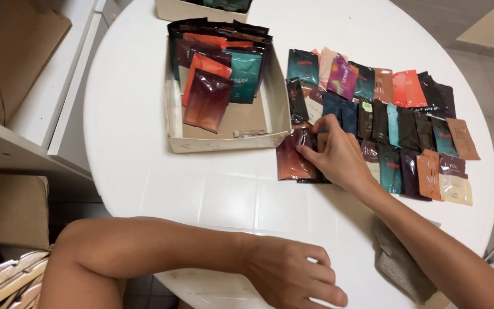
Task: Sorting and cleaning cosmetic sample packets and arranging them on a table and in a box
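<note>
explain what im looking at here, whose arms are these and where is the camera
There is no machine here: these are one person's two bare arms, seen from a camera worn on that person's head and looking down. That is why the arms enter from the bottom edge.

They reach over a round white table. On it stands a shallow cardboard tray holding flat foil sachets, red, teal and dark. To its right, many more sachets lie spread in overlapping rows.

The right hand rests on the near left end of those rows, its fingertips touching a reddish-brown sachet beside the tray's corner. Whether it has a firm grip on it cannot be told.

The left hand lies on the table's near edge and holds nothing. A grey cloth sits under the right forearm.
</note>
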